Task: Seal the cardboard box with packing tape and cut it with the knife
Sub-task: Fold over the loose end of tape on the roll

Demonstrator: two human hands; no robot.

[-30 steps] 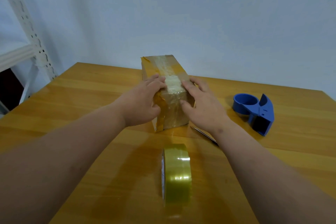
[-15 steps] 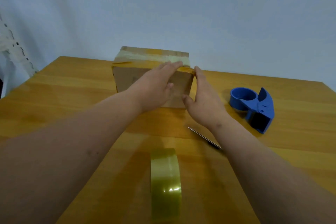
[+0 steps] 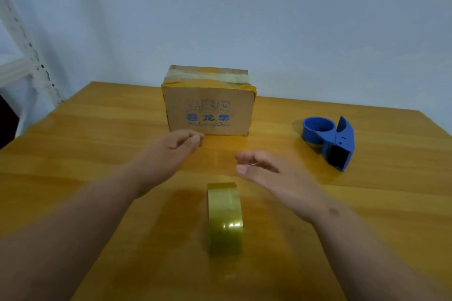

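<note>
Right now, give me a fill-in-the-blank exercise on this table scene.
1. The cardboard box has ____ printed lettering on its front.
2. The tape roll stands on its ____.
3. The dispenser right of the box is ____ in colour.
4. The left hand and right hand hold ____.

Missing: blue; edge; blue; nothing

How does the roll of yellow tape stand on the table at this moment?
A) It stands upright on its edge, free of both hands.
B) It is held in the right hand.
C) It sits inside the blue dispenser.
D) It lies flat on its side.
A: the tape roll stands on its edge on the table, with the left hand and the right hand both apart from it and holding nothing.
</note>
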